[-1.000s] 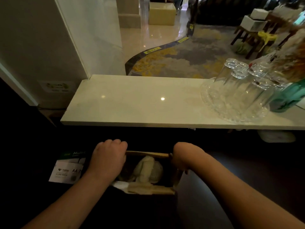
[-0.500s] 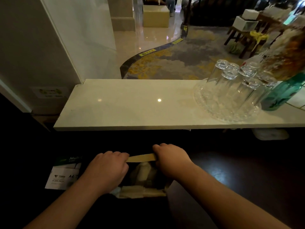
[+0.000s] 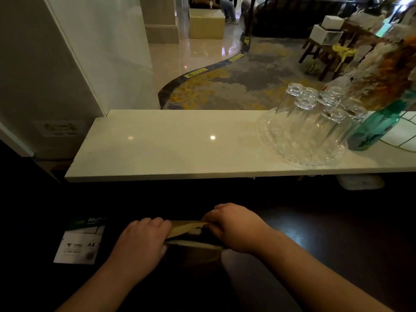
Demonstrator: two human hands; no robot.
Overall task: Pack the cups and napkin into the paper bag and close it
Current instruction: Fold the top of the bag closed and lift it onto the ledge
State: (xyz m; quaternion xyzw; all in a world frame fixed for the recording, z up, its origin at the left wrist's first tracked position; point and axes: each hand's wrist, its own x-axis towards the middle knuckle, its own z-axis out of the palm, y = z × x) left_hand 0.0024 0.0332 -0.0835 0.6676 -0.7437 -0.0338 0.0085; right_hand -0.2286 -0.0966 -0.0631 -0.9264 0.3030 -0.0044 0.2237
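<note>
Down in the shadow below the pale stone surface (image 3: 171,149), the paper bag (image 3: 191,228) sat between both hands on a dark lower level. The left hand (image 3: 144,239) was curled shut around the bag's left end, its knuckles toward the camera. The right hand (image 3: 236,228) was closed over the bag's right end, its fingers (image 3: 216,210) wrapped down over the far edge. The far lip of the bag leaned toward the near one, so the mouth showed only as a narrow slit; something pale showed inside it, possibly the napkin or a cup, though the light was too poor to say. Just left of the left hand lay a white and green packet of A4 paper (image 3: 78,244), near the bag but not clearly touching it. Up on the stone surface, well apart from the hands, a clear glass tray (image 3: 292,154) carried several upturned drinking glasses (image 3: 306,113), and a green glass bottle (image 3: 376,129) stood just beside the tray on its right.
</note>
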